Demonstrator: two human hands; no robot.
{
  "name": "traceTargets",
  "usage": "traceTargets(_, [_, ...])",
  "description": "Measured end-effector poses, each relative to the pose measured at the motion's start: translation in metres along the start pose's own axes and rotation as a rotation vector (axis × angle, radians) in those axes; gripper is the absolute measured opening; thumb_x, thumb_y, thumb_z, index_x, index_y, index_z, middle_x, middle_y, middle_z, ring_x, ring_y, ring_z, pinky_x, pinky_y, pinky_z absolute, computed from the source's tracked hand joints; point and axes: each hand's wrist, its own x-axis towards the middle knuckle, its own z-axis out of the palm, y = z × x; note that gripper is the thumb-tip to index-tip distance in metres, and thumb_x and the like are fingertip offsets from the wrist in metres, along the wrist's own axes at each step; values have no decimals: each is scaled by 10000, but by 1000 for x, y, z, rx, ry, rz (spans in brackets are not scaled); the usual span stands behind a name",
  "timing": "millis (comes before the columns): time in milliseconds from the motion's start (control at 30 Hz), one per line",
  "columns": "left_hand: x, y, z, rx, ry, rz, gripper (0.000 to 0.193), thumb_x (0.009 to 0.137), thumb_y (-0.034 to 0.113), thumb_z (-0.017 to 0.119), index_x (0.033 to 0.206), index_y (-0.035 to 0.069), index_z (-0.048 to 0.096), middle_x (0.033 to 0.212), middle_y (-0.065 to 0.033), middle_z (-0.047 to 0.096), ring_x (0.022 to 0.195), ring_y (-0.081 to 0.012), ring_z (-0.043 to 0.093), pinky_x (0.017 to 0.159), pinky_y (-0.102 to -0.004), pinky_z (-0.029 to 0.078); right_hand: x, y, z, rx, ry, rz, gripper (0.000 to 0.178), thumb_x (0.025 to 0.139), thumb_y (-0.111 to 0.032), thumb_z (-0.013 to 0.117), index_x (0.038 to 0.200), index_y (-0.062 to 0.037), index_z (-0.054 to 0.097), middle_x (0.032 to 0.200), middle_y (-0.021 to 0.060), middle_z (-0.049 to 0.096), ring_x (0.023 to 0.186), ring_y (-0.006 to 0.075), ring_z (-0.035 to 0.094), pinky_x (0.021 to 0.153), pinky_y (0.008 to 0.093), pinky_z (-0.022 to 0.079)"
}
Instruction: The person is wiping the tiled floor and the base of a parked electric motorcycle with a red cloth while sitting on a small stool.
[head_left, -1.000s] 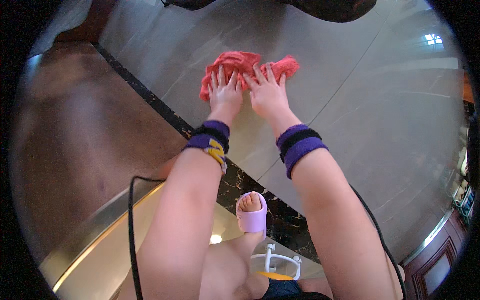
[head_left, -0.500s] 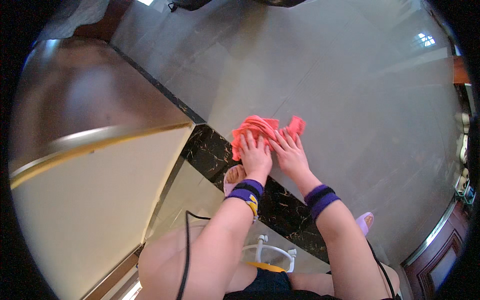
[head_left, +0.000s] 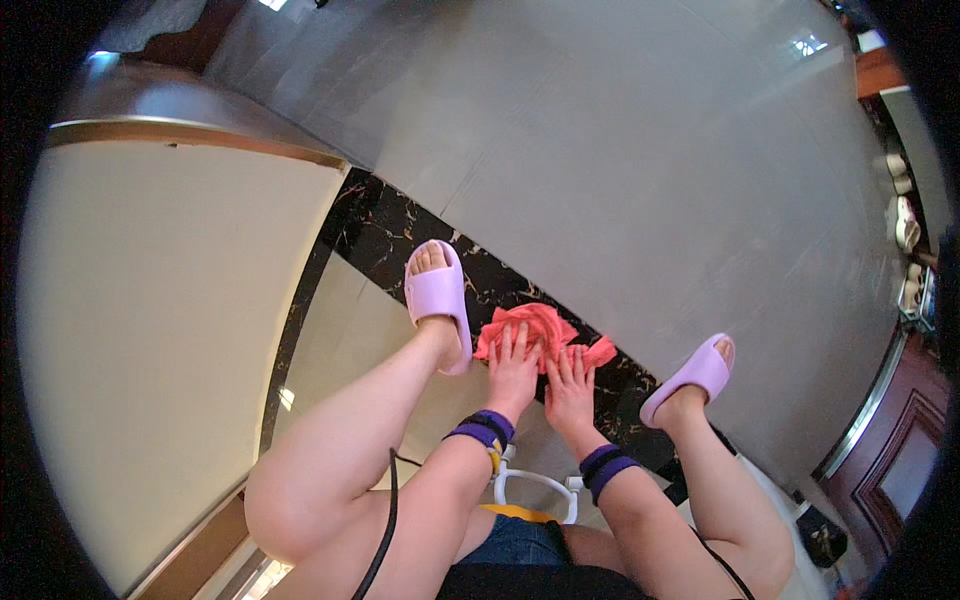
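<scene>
A crumpled coral-red cloth lies across the black marble strip set in the floor, between my feet. My left hand presses on it from the near side, fingers stretched and spread. Beside it, my right hand rests its extended fingers on the cloth's near right part. Both palms face down, and purple and black bands circle my wrists. A lilac slipper on my left foot stands left of the cloth; the other slipper is farther off to the right.
White wheeled stool legs and a yellow seat edge show beneath me. A pale panel rises at left. Grey tiles stretch ahead. Several shoes and a dark wooden door line the right. A black cable hangs by my left arm.
Both hands have drawn the cloth back toward me, from the grey tiles' edge onto the black strip. My view has shifted, and both slippers and lower legs now show more fully.
</scene>
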Motion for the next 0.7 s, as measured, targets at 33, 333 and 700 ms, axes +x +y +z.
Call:
traceTargets(33, [-17,-4,6,-4,-11,-8,533,878,278,649,1398,211,552,1618,-121,233,1496,-369,177,1173,-570,212,-14,-7,7,-10,-16,-27,628,851,-197,595,1458,-108,458,1597,171,295,1515,398,141,1183,626,135])
traceTargets(333, [-65,-14,14,-1,-118,-3,428,881,331,631,1284,186,637,1580,-135,323,1462,-360,275,1140,-586,286,-69,-39,13,-74,15,-67,631,789,-104,637,1406,-112,506,1561,124,364,1472,356,275,1146,573,264])
traceTargets(700, [-82,-1,-49,-97,-195,89,416,875,239,579,1258,81,619,1209,-195,638,1120,-371,611,976,-478,492,-69,-25,10,-58,-48,74,746,753,-169,698,1457,-229,458,1541,105,389,1450,354,310,1124,616,301])
